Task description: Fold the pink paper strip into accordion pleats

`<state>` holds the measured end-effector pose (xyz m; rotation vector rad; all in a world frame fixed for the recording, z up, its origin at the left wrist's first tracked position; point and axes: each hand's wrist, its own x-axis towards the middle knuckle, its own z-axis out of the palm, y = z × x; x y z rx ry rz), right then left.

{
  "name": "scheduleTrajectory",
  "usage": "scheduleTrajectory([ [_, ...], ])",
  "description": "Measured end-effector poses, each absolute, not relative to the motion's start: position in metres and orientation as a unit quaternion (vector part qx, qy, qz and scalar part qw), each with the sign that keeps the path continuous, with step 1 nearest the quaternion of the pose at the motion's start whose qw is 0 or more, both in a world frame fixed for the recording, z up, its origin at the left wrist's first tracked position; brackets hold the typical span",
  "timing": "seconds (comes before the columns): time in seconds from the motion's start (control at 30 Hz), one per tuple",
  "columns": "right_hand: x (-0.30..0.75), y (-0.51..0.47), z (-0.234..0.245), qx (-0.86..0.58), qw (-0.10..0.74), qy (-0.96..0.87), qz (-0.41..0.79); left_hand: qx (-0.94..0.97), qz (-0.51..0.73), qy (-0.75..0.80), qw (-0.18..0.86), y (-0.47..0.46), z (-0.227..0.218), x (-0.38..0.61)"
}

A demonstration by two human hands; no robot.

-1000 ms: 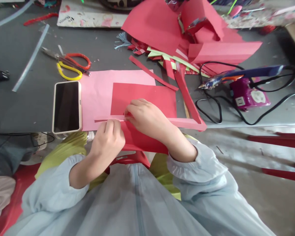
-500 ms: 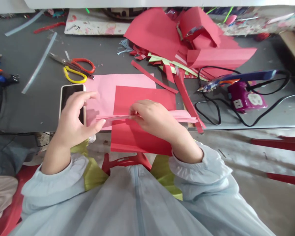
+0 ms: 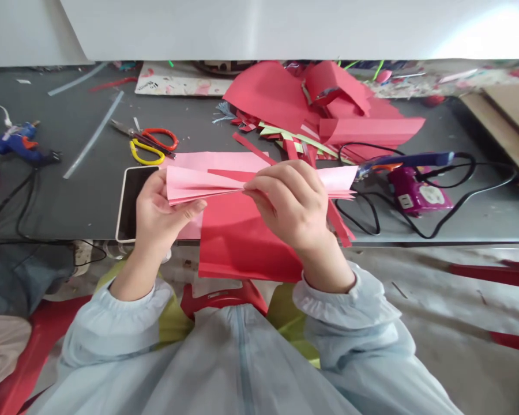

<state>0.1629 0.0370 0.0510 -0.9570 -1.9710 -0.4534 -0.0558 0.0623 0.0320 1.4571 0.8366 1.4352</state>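
A pleated strip of pink paper (image 3: 199, 183) is held crosswise above the table, its folds fanning a little at both ends. My right hand (image 3: 292, 202) pinches it near the middle, thumb and fingers closed. At its left end, my left hand (image 3: 162, 207) grips it with the thumb below and the fingers behind, partly hidden by the paper. Below lies a red sheet (image 3: 246, 242) that overhangs the table's front edge. Under that, a light pink sheet (image 3: 190, 161) rests flat.
A phone (image 3: 127, 202) lies beside my left hand, with scissors (image 3: 149, 144) behind it. Red paper scraps (image 3: 272, 95) are heaped at the back. On the right are a blue glue gun (image 3: 415, 160), a purple plug block (image 3: 419, 193) and looping black cable. Another glue gun (image 3: 19, 144) lies far left.
My left hand has closed on the left end of the pleated paper, which it was only near before. The paper is raised and its folds have spread. The view has tilted upward.
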Motion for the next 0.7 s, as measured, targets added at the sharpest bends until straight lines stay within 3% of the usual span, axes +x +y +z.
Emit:
scheduleTrajectory([
  [0.2, 0.169, 0.045, 0.048, -0.374, 0.448, -0.796, -0.161, 0.604, 0.63, 0.308, 0.378, 0.058, 0.034, -0.05],
  [0.5, 0.182, 0.054, 0.043, -0.372, 0.453, -0.805, -0.09, 0.632, 0.604, 0.346, 0.341, 0.056, 0.046, -0.048],
  [0.7, 0.181, 0.053, 0.044, -0.37, 0.466, -0.803, -0.043, 0.684, 0.594, 0.34, 0.252, 0.051, 0.047, -0.043],
])
